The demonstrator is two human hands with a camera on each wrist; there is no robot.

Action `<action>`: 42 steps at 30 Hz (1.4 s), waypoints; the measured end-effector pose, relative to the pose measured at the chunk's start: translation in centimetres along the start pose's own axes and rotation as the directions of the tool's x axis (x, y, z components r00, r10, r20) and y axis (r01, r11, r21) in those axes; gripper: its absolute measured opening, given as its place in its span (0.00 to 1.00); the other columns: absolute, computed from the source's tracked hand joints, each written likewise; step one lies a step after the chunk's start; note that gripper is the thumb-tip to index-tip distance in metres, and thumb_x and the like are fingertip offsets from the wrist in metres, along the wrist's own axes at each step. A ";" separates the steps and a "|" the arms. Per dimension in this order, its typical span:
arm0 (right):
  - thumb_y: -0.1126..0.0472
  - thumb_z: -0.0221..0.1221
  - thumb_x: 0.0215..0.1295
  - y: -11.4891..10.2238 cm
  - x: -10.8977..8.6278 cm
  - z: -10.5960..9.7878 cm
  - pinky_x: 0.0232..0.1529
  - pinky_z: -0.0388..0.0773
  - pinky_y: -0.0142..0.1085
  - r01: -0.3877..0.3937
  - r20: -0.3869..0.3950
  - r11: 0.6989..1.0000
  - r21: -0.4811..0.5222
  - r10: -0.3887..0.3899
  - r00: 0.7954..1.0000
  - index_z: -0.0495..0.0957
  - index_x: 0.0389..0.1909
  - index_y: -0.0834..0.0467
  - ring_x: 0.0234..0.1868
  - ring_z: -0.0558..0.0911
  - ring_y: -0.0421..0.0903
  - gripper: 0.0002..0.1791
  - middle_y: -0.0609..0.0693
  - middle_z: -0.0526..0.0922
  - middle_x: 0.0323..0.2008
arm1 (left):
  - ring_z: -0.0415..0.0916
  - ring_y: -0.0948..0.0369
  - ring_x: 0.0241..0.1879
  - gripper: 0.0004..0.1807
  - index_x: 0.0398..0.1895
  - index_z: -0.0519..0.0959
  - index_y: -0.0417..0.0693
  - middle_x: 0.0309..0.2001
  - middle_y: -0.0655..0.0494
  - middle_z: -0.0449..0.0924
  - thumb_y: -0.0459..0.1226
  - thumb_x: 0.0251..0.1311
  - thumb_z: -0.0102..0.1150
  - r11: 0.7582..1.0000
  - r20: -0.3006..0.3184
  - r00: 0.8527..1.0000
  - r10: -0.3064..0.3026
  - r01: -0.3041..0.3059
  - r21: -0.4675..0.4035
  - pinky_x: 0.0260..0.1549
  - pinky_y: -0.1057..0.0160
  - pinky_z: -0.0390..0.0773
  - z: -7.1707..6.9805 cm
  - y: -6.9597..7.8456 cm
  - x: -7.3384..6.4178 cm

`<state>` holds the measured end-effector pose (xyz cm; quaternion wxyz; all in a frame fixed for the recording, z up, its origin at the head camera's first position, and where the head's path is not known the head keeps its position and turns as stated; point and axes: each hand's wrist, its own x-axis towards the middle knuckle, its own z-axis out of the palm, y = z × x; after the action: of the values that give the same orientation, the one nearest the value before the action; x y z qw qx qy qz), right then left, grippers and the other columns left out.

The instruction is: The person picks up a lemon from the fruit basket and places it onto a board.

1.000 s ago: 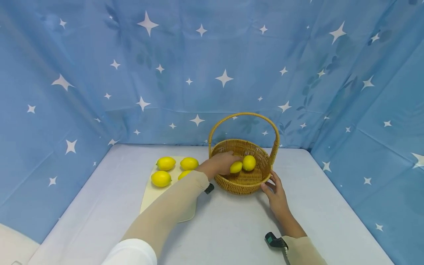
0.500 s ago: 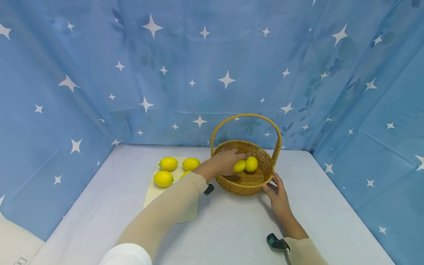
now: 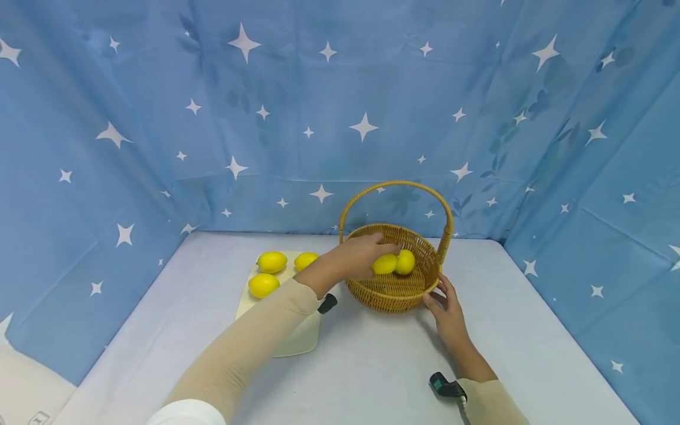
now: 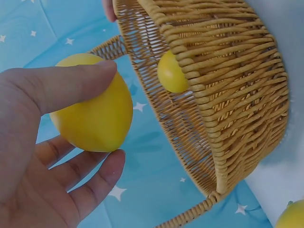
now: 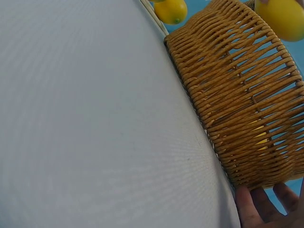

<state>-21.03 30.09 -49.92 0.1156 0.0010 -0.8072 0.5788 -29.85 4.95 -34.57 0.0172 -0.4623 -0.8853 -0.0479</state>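
My left hand (image 3: pixel 358 258) is over the wicker basket (image 3: pixel 386 302), pinching a lemon (image 4: pixel 97 118) between thumb and fingers. In the left wrist view this lemon appears just outside the basket's opening. A second lemon (image 3: pixel 406 262) lies inside the basket, right beside the held one in the head view. My right hand (image 3: pixel 450 319) rests against the basket's right side, thumb toward the front and fingers farther back. Its fingertips (image 5: pixel 245 199) touch the woven wall in the right wrist view, with fingers relaxed rather than wrapped round it.
Left of the basket, a cream board (image 3: pixel 300 347) bears several lemons (image 3: pixel 264 285), partly covered by my left arm. The basket's tall arched handle (image 3: pixel 395 182) rises over its opening. A blue star-patterned curtain (image 3: pixel 297 88) encloses the white table (image 3: pixel 366 366) behind and at the sides.
My left hand has lifted slightly with the lemon, and its forearm now covers more of the lemons on the board. The right hand stays at the basket; the head view has shifted a little.
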 end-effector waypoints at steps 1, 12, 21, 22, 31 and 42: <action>0.49 0.55 0.72 0.0 0.0 0.0 0.60 0.62 0.63 0.002 0.000 1.000 0.000 -0.002 1.000 0.41 0.78 0.43 0.69 0.61 0.62 0.42 0.59 0.50 0.74 | 0.71 0.59 0.47 0.39 0.70 0.66 0.67 0.56 0.54 0.68 0.36 0.55 0.70 1.000 -0.006 1.000 0.008 -0.008 0.008 0.45 0.59 0.76 -0.1 0.1 -0.2; 0.47 0.55 0.71 0.5 0.2 -0.1 0.59 0.64 0.63 0.009 -0.006 1.000 -0.007 -0.009 1.000 0.43 0.77 0.41 0.68 0.62 0.60 0.41 0.57 0.52 0.73 | 0.69 0.62 0.40 0.39 0.67 0.69 0.67 0.51 0.59 0.68 0.31 0.50 0.68 0.999 -0.076 0.996 0.049 -0.049 -0.007 0.34 0.64 0.75 -1.2 0.5 -3.4; 0.46 0.54 0.72 0.5 0.3 0.0 0.59 0.63 0.62 -0.001 0.005 1.000 -0.011 0.001 1.000 0.41 0.78 0.43 0.68 0.61 0.61 0.42 0.58 0.51 0.73 | 0.69 0.62 0.36 0.38 0.67 0.69 0.64 0.52 0.57 0.67 0.32 0.52 0.67 0.997 -0.110 0.991 0.075 -0.077 -0.014 0.30 0.67 0.73 -0.9 -0.2 -6.5; 0.46 0.54 0.72 0.5 0.3 -0.1 0.59 0.63 0.62 0.000 0.007 1.000 -0.002 0.000 1.000 0.41 0.78 0.43 0.68 0.61 0.61 0.42 0.59 0.51 0.73 | 0.70 0.63 0.36 0.37 0.67 0.69 0.63 0.52 0.57 0.68 0.32 0.52 0.67 0.997 -0.117 0.990 0.080 -0.082 -0.013 0.30 0.67 0.73 -0.8 -0.3 -6.9; 0.54 0.54 0.73 -3.3 -1.1 -0.1 0.60 0.62 0.61 -0.003 0.027 1.000 0.012 0.002 1.000 0.41 0.77 0.56 0.68 0.60 0.66 0.41 0.66 0.50 0.72 | 0.71 0.62 0.42 0.35 0.67 0.70 0.61 0.54 0.57 0.70 0.32 0.53 0.65 0.998 -0.118 0.992 0.055 -0.056 -0.007 0.38 0.66 0.75 1.0 -2.1 -9.7; 0.50 0.55 0.72 -0.4 0.3 -0.2 0.61 0.62 0.60 -0.006 0.022 1.000 0.014 0.006 1.000 0.40 0.78 0.47 0.69 0.60 0.62 0.42 0.60 0.50 0.73 | 0.68 0.64 0.36 0.32 0.63 0.73 0.66 0.53 0.58 0.70 0.33 0.54 0.64 1.000 -0.117 0.993 -0.017 0.018 0.011 0.30 0.68 0.74 2.9 -3.7 -13.0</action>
<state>-21.21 30.20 -49.39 0.1051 0.0056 -0.8043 0.5849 -25.41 -7.47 -38.67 0.0712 -0.4509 -0.8870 -0.0697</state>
